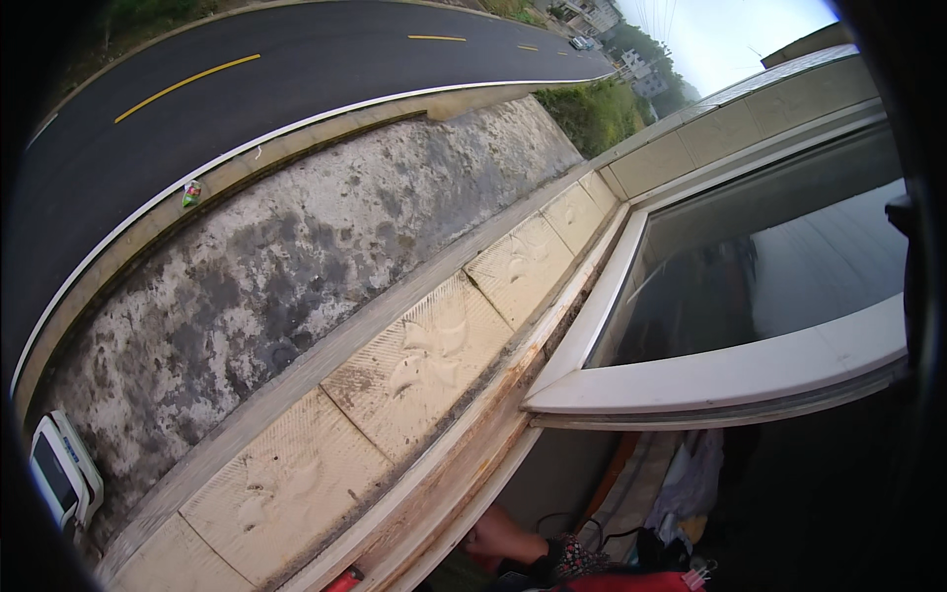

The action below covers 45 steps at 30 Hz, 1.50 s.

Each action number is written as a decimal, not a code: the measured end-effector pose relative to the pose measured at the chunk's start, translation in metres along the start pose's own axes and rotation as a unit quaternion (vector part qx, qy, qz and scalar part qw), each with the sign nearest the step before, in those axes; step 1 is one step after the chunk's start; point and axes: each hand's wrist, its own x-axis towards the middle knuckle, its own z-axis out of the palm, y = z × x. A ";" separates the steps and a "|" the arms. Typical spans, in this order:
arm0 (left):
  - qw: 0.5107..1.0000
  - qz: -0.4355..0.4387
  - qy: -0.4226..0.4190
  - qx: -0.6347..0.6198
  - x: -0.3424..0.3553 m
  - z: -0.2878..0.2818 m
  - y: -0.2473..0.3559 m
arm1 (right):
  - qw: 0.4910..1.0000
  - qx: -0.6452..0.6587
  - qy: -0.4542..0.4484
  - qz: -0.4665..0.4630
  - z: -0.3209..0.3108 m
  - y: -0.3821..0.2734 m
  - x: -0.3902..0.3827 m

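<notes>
At the lower edge, what appears to be my right hand (505, 538) reaches in from the right, below a dark floral cuff (580, 558). It is beside the inner edge of the worn window frame (449, 508). Its fingers are hidden in shadow and behind the frame, so I cannot make out what they hold. Farther left, a small red thing with a dark end (345, 579) pokes in at the bottom; most of it is cut off. My left hand does not show. The white-framed window sash (720, 380) stands swung outward at the right.
Beige patterned tiles (419, 350) line the outer ledge. Below lie stained concrete (286, 242) and a curving road (326, 74). A white vehicle (67, 474) stands at lower left. Indoors are plastic bags (691, 479), a dark cord and red cloth (631, 582).
</notes>
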 end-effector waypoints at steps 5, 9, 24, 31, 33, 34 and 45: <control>0.997 -0.004 0.064 -0.031 0.012 0.006 0.009 | 0.997 0.031 0.056 0.045 -0.079 -0.033 -0.013; 0.996 -0.031 0.078 -0.037 0.015 0.004 0.017 | 0.986 0.032 0.156 0.041 -0.134 -0.077 -0.021; 0.990 -0.057 0.111 -0.068 0.008 0.013 0.015 | 0.946 0.080 0.221 -0.223 -0.261 -0.205 -0.008; 0.987 -0.053 0.128 -0.075 0.010 0.009 0.018 | 0.974 -0.103 0.195 -0.054 -0.250 -0.166 0.084; 0.986 -0.057 0.132 -0.083 0.009 0.009 0.017 | 0.975 -0.103 0.188 -0.061 -0.252 -0.171 0.088; 0.984 -0.054 0.141 -0.094 0.009 0.008 0.016 | 0.976 -0.102 0.188 -0.045 -0.253 -0.178 0.089; 0.982 -0.044 0.153 -0.100 0.009 0.007 0.015 | 0.917 -0.315 0.240 -0.055 -0.254 -0.172 0.098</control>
